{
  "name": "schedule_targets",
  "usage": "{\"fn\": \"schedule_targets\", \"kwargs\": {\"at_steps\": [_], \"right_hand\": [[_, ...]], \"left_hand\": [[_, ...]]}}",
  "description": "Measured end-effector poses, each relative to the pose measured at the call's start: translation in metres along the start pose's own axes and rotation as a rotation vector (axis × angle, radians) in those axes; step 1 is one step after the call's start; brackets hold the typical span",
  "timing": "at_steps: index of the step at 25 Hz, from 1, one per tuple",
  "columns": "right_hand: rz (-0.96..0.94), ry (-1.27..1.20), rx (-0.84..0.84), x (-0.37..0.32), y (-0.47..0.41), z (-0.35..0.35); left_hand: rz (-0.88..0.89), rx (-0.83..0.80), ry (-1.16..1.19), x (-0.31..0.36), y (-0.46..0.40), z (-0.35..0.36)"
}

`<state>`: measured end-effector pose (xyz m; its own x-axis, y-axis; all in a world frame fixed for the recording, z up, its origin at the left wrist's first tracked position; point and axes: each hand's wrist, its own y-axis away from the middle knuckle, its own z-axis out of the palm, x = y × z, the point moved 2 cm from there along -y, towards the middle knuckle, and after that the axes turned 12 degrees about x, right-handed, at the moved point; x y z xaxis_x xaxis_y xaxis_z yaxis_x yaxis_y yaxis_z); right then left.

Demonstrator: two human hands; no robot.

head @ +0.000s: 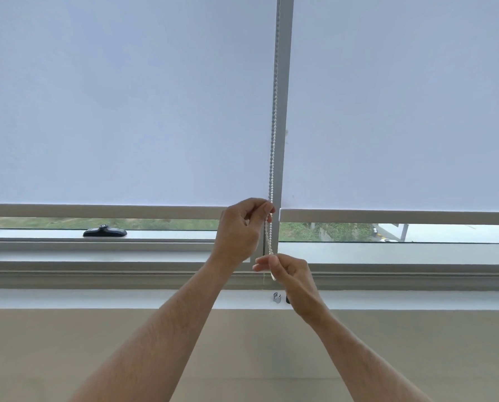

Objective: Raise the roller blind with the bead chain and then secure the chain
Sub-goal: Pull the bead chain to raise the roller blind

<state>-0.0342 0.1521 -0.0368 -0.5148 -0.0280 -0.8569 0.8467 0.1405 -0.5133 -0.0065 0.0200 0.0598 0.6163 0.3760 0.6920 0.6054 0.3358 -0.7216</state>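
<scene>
The roller blind (126,97) hangs nearly all the way down, its bottom bar leaving only a strip of window showing, with a black window handle (105,231) under that bar. At the blind's right edge runs the bead chain (273,146), where the left hand (241,227) pinches it level with the bar. Just below, the right hand (286,271) is closed on the chain too, above a small metal clip (276,297) on the sill.

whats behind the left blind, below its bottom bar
Below the left blind's bottom bar, the glass shows a strip of grass outside and a black window handle on the frame. Everything higher is covered by the blind fabric.
</scene>
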Motion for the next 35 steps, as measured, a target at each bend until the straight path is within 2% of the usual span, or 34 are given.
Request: {"fn": "schedule_targets", "kwargs": {"at_steps": [4, 8, 11, 15, 21, 23, 26, 31, 35], "right_hand": [[-0.074, -0.086, 0.044, -0.015, -0.013, -0.014], [-0.181, -0.118, 0.161, -0.056, -0.042, -0.014], [-0.247, -0.097, 0.247, -0.095, -0.068, -0.005], [-0.290, -0.119, 0.248, -0.131, -0.094, 0.009], [-0.382, -0.033, 0.316, -0.132, -0.082, 0.019], [-0.434, 0.020, 0.352, -0.130, -0.074, 0.020], [-0.413, 0.038, 0.334, -0.115, -0.061, 0.020], [-0.307, 0.068, 0.321, -0.088, -0.040, 0.013], [-0.270, 0.067, 0.292, -0.073, -0.025, 0.021]], "left_hand": [[0.057, 0.029, -0.032, 0.000, 0.008, 0.002], [0.103, -0.004, -0.085, -0.014, 0.034, 0.009], [0.081, -0.015, -0.123, -0.032, 0.052, 0.013], [0.051, -0.028, -0.127, -0.042, 0.061, 0.012], [0.053, -0.092, -0.098, -0.044, 0.060, 0.008], [0.010, 0.004, -0.029, -0.039, 0.055, 0.006], [-0.046, 0.149, 0.031, -0.021, 0.028, 0.001], [-0.004, 0.112, 0.000, 0.010, -0.011, -0.004], [0.017, 0.043, 0.088, 0.042, -0.029, 0.006]]}}
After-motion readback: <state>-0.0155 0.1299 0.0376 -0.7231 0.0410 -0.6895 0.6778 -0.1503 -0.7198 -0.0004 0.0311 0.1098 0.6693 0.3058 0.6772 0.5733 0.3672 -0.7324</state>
